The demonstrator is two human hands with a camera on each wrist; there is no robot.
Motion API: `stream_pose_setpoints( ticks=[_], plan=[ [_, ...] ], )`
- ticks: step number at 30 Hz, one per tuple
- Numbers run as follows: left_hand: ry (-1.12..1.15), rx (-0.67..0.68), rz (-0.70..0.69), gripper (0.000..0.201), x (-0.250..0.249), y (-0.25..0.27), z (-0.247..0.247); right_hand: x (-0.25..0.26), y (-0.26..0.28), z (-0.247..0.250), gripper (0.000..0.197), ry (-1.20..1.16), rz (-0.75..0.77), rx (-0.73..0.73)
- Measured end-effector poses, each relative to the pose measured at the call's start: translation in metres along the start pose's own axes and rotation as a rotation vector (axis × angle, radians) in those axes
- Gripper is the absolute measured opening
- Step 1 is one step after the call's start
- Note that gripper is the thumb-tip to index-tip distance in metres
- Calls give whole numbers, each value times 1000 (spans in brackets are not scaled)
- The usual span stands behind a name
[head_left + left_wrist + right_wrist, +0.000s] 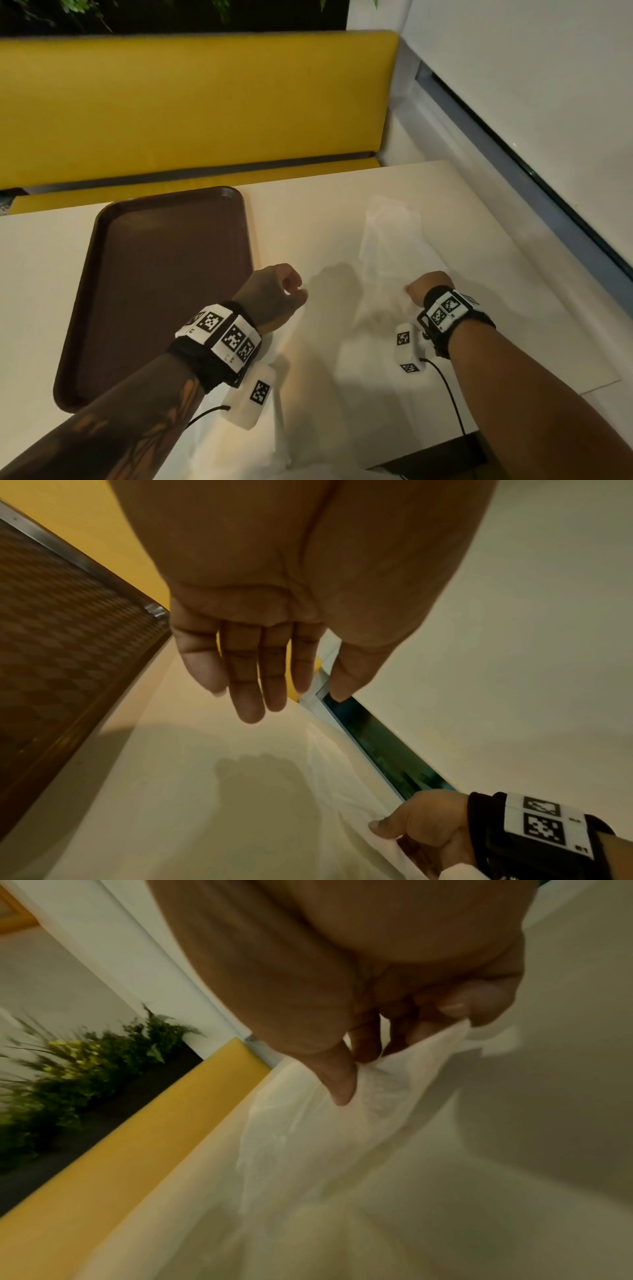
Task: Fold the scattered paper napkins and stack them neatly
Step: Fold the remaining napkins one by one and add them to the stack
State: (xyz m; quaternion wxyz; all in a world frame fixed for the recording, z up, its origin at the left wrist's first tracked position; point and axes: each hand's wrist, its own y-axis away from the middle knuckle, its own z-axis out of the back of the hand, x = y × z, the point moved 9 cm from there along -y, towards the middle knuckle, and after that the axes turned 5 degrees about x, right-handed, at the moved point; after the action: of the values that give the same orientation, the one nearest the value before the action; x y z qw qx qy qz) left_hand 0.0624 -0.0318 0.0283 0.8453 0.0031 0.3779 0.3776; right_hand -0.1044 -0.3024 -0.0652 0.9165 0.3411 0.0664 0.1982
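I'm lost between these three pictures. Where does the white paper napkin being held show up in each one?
Head view: paper napkin lies right of centre on the table, its near end pinched by the right hand.
Left wrist view: lower right, napkin beside that hand.
Right wrist view: centre, napkin hanging from the fingers.
Shared landmark: the yellow bench.

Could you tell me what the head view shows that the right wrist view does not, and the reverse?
Only the head view shows the brown tray and the empty left hand raised beside it. Only the right wrist view shows the grip itself: thumb and fingers pinching the napkin's edge. Both show the right hand, the white napkin, the table and the yellow bench.
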Motion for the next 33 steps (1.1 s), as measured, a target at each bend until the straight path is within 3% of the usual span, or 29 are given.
stream_pose_setpoints(
  ticks=[4, 7, 10, 14, 19, 22, 24, 28, 30, 33],
  plan=[
    [6, 8, -21, 21, -4, 0, 1, 19, 21, 16, 44, -142, 90, -42],
    [33, 13, -42, 21, -11, -1, 1, 28, 40, 35, 39, -486, 186, -156],
    [127, 38, -29, 19, -13, -2, -1, 45, 72, 45, 30, -786, 376, -160],
    [397, 46, 22, 24, -13, -5, 8, 81, 124, 62, 33, -876, 678, -119],
    [678, 43, 81, 51, -11, 0, 20, 110, 166, 66, 38, -941, 940, 11],
    [889, 3, 59, 73, -8, 4, 25, 119, 174, 62, 42, -969, 992, 84],
    [992, -26, 6, 64, -9, 6, 34, 122, 177, 56, 44, -998, 994, 144],
    [861, -52, -134, 67, -20, 9, 53, 126, 177, 48, 43, -1023, 997, 258],
    [846, -75, -177, 69, -22, 15, 59, 127, 178, 49, 38, -991, 1017, 233],
    [854, -96, -225, 69, -25, 24, 64, 130, 182, 53, 47, -973, 1032, 175]
  ],
)
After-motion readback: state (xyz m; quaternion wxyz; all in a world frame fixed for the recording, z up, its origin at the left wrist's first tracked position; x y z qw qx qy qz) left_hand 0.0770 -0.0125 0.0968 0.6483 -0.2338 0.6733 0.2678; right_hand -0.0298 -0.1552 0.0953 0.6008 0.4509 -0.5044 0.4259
